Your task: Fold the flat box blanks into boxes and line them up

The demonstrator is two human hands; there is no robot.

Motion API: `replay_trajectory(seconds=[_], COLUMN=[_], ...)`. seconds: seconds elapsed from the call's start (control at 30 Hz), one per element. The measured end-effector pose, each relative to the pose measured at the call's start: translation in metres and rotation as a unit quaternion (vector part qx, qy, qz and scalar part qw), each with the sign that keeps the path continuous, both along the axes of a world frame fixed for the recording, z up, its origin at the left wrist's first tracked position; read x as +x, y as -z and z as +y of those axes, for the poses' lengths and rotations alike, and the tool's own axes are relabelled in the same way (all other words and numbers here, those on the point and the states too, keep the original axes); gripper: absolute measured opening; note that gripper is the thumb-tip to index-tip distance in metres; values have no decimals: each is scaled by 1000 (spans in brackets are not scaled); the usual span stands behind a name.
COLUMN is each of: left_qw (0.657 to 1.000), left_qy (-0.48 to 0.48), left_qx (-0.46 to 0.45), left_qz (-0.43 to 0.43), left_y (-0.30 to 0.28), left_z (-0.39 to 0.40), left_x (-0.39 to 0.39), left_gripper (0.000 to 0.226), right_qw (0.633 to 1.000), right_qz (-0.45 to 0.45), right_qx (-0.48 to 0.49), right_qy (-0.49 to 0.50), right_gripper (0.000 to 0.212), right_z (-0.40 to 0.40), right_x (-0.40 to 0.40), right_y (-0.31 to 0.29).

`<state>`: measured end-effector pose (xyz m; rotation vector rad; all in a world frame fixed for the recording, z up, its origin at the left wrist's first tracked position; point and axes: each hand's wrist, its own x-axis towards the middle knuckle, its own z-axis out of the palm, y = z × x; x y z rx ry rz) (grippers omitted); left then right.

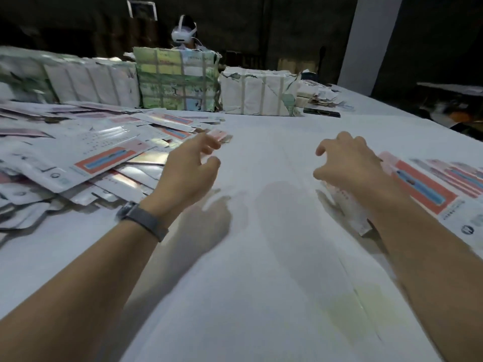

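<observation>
Both hands hover empty, fingers loosely curled: left hand (188,165) nears the heap of flat white-and-red printed cardboard blanks (86,158) at left (likely reaching). Right hand (350,163) sits mid-right above finished boxes (428,186).

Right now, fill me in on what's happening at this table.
A person is working through flat box blanks heaped on the left of the white table. Both hands hang over the bare middle with fingers loosely curled: the left hand near the edge of the heap, the right hand beside printed pieces on the right. Neither has a grip on anything. Wrapped bundles stand along the far edge.
</observation>
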<state>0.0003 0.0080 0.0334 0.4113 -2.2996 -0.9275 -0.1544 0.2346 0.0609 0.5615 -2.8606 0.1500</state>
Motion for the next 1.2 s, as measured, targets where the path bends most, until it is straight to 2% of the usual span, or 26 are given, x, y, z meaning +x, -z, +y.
replay_trajectory(seconds=[0.07, 0.17, 0.3, 0.4, 0.6, 0.7, 0.77, 0.9, 0.93, 1.0, 1.1, 1.2], left_qw=[990, 940, 916, 893, 883, 894, 915, 962, 977, 995, 968, 930], left_qy=[-71, -192, -263, -269, -235, -228, -208, -137, -99, -18, 80, 131], left_qx=[-96, -172, -122, -159, -277, -320, -315, -235, -178, -11, 228, 336], left_qz=[-76, -223, -279, -323, -296, -215, -143, 30, 68, 93, 72, 68], left_y=[1, 9, 24, 23, 14, 4, -9, -35, -39, -40, -33, -25], left_z=[-26, -64, -95, -96, -75, -67, -58, -32, -24, -8, 14, 27], left_x=[2, 10, 20, 21, 19, 23, 27, 31, 29, 25, 18, 15], left_gripper=[36, 52, 59, 58, 41, 25, 27, 43, 41, 34, 34, 33], right_qw=[998, 986, 965, 955, 952, 951, 949, 939, 933, 916, 865, 787], right_qz=[12, 19, 31, 46, 40, 45, 50, 51, 52, 44, -14, -127], right_qx=[-45, -89, -107, -120, -131, -139, -151, -203, -227, -291, -416, -532], right_qy=[-51, -138, -237, -267, -272, -272, -272, -273, -273, -274, -281, -285], right_gripper=[39, 24, 8, 4, 9, 8, 9, 11, 11, 10, 9, 26], right_z=[-10, -26, -43, -49, -51, -52, -52, -54, -55, -56, -58, -57], right_x=[9, 27, 47, 55, 57, 57, 57, 58, 59, 60, 62, 63], right_y=[-1, 2, 11, 16, 20, 20, 20, 20, 19, 18, 11, 4])
